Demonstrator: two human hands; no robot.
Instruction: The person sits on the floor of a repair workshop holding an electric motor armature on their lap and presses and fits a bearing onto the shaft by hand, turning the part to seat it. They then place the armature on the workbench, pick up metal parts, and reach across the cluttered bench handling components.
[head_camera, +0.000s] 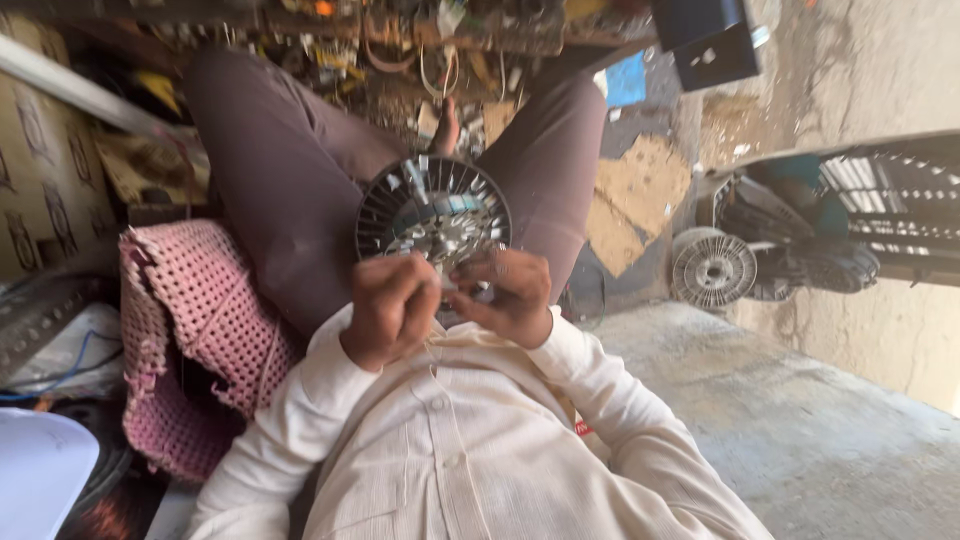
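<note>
on lap — left hand (392, 308), right hand (506, 294) pinching round finned part's (433, 210) near edge — pinched piece hidden.

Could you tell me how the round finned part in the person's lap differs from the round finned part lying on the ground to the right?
The finned part in the lap is dark with shiny metal pieces at its middle, and both the left hand and right hand work at its near edge. The finned part on the ground is pale grey, looks smaller in the picture, and lies untouched beside dark machinery. Both are round with radial fins.
</note>
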